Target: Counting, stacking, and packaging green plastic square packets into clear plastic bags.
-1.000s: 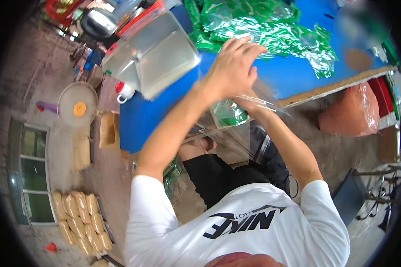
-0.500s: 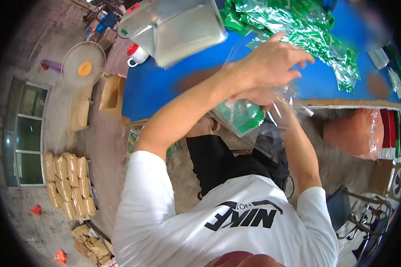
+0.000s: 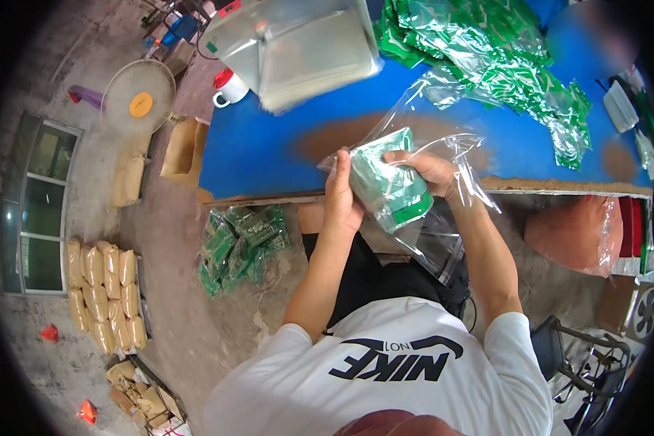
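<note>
A stack of green-and-white packets (image 3: 389, 174) is held at the table's near edge, with a large clear plastic bag (image 3: 432, 251) around it. My left hand (image 3: 341, 200) grips the stack's left side through the film, thumb upright along its edge. My right hand (image 3: 430, 171) holds the stack from the right, thumb across its top; the loose film lies over this hand and wrist. The fingers under the stack are hidden. Beyond my hands, a heap of green packets (image 3: 487, 43) covers the far right of the blue table (image 3: 261, 152).
Flat clear bags (image 3: 320, 54) are piled at the far left of the table, beside a red-and-white mug (image 3: 229, 87). Filled green bags (image 3: 240, 243) lie on the floor at left. An orange sack (image 3: 578, 232) stands under the table at right, near a chair (image 3: 581, 356).
My left hand has come down from above the right hand to the stack's left side. The stack and bag have risen slightly, and the floor bags show more fully.
</note>
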`<state>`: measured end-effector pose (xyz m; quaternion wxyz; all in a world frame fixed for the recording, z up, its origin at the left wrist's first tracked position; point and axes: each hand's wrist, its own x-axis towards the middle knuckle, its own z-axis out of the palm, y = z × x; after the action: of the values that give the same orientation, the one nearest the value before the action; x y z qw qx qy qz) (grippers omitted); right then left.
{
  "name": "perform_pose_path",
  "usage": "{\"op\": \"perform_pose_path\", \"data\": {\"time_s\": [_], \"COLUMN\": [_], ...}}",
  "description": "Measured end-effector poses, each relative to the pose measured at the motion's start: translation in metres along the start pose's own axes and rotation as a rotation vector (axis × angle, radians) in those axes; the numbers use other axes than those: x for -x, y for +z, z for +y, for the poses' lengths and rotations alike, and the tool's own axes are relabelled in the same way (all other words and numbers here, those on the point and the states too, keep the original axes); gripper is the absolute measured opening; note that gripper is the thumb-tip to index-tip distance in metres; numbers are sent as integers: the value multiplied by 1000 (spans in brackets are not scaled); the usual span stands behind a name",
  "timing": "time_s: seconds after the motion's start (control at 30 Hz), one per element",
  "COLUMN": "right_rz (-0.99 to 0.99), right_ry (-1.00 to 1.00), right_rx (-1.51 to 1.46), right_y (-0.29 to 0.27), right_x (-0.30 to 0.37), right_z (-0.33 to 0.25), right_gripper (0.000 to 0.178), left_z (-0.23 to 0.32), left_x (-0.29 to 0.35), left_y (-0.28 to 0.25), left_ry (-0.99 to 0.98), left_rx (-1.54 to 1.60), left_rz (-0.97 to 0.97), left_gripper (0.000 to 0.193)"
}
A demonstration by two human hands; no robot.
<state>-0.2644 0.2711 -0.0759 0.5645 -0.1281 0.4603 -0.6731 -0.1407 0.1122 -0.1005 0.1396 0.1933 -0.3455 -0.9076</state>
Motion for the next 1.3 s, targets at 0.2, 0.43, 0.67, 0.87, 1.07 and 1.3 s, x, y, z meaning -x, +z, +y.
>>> {"op": "perform_pose_path", "data": {"time_s": [0.2, 0.43, 0.67, 0.87, 1.07, 1.3], "right_rz": [104, 18, -97, -111, -246, 67], "right_ry": [37, -324, -303, -199, -76, -84], "right_rx": [-95, -871, -807, -803, -781, -472], "right_y": [15, 24, 35, 44, 36, 31], "right_x": [-15, 8, -3, -4, -14, 11], "right_z": [-7, 26, 22, 16, 22, 23], "right_gripper": [76, 76, 90, 65, 65, 50], "left_z": [16, 17, 22, 30, 44, 54], "left_x": [15, -20, -16, 7, -7, -23], "left_y": [10, -5, -12, -5, -27, -38], "left_ry": [-83, 2, -51, -130, -226, -251], "left_rx": [19, 135, 34, 86, 416, 97], "left_rz": [37, 306, 129, 23, -88, 226], "left_gripper": [82, 55, 36, 34, 38, 35]}}
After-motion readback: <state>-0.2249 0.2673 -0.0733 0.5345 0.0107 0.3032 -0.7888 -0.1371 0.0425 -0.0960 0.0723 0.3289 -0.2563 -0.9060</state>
